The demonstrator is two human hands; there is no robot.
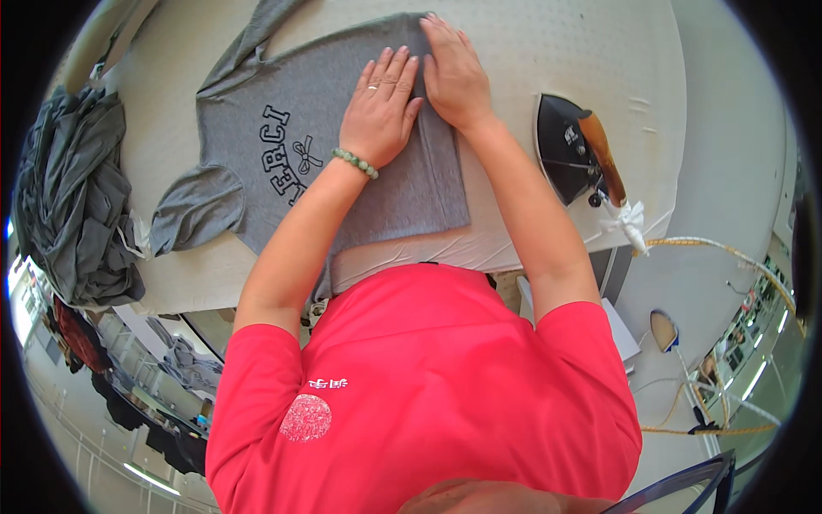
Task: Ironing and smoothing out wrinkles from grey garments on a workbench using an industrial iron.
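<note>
A grey top (pixel 325 94) with dark lettering and a small bow print lies spread on a pale padded ironing table (pixel 565 51). Its collar end points left and its hem lies to the right. My left hand (pixel 381 107), with a ring and a green bead bracelet (pixel 355 163) on the wrist, rests flat on the fabric near the hem. Beside it, my right hand (pixel 456 75) lies with fingers stretched along the hem's far corner. Neither hand grips anything. One short sleeve (pixel 201 206) sticks out toward me.
To the right of the top, an iron (pixel 565 146) with a brown handle rests on the table, white cloth tied at its rear and a cord (pixel 711 244) trailing off right. A heap of dark grey fabric (pixel 73 197) sits at the table's left end.
</note>
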